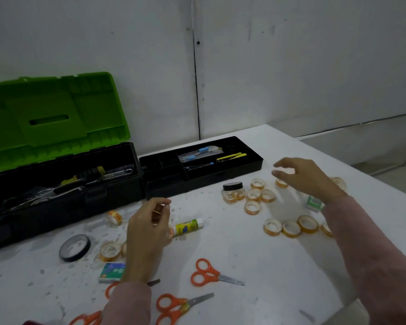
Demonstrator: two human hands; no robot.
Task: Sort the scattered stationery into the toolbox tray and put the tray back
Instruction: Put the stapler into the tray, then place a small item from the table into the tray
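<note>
- The toolbox (63,184) stood open at the far left of the table (244,249); black tub, ribbed green lid (54,118) tipped back; inside lay metal tools, among them a yellow-and-black handle and a wrench.
- The tray (197,170) sat out of the toolbox, on the table just to its right; shallow black plastic split into compartments; the right-hand ones held clear packets with blue-capped items and a yellow-and-black cutter (231,157).
- Small tape rolls (259,195), clear rings with orange-printed cores, lay loose in front of the tray; more sat in a row nearer the right edge, and a few near the toolbox.
- A wide ring of black tape (75,247) lay flat at the left; a glue stick (189,226) lay on its side mid-table; a small green box (111,272) sat nearby.
- Orange-handled scissors (211,274) with short steel blades lay at the near edge; another pair (181,306) lay closer.
- The left hand (148,231) hung over the table with fingers curled and thumb near the fingertip; I could not tell what it held, if anything.
- The right hand (307,177), blurred, hovered over the rolls with fingers spread and loose, holding nothing; both sleeves were pink knit.
</note>
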